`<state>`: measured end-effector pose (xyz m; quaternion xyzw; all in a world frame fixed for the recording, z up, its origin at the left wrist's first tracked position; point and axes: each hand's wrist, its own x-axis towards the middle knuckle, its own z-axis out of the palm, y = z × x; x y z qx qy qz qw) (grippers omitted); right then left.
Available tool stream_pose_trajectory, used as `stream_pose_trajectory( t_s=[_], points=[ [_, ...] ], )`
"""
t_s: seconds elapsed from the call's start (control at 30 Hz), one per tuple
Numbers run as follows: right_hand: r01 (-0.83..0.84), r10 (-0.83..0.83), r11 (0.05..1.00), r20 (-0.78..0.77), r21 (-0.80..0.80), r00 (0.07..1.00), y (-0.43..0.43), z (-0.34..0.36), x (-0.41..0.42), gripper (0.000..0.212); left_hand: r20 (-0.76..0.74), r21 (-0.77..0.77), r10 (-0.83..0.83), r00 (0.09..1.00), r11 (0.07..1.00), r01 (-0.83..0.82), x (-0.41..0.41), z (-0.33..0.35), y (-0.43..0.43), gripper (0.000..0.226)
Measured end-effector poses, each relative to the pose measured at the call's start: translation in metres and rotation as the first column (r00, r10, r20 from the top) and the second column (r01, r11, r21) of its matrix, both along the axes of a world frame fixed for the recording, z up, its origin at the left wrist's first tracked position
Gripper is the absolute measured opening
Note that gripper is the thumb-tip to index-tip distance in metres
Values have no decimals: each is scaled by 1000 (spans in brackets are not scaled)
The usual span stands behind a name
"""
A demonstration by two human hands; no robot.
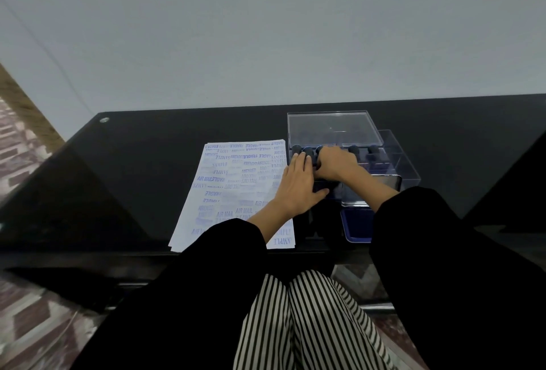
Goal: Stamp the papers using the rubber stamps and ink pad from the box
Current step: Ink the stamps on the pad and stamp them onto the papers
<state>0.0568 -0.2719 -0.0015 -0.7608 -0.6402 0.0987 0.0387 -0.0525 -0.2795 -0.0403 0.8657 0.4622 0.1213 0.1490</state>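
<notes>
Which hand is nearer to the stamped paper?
Left. The left hand lies at the right edge of the stamped paper; the right hand is farther right, among the stamps in the box.

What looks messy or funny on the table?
The white paper sheet is crowded with blue stamped words running at all angles, some upside down, some overlapping or smudgy. The sheets under it peek out unevenly at the near left corner. Nothing looks spilled or broken.
</notes>
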Motion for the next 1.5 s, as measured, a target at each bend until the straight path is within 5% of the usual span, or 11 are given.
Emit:
stream_pose_trajectory(
  t_s=[0.13,0.3,0.53,0.83,1.07,1.5],
  points=[
    [37,-36,997,-20,63,999,0,-6,-5,25,27,-12,-17,999,1000,17,-6,-1,-2,82],
    [152,-120,984,-281,95,952,-1,3,4,26,54,44,-19,998,999,16,-16,-2,-10,80],
    [400,-94,894,-789,200,607,-44,32,30,36,221,169,-92,971,984,55,-21,3,-32,67],
    [530,-48,812,-878,243,476,-110,15,59,28,350,187,-117,929,981,53,-16,-22,-74,48],
    [475,-88,840,-799,261,595,-129,-3,60,15,179,-57,-30,983,998,41,-3,-28,-85,81],
    [365,-240,909,-462,203,854,-139,-24,57,15,103,-84,39,994,996,-30,25,-34,-83,89]
  ],
)
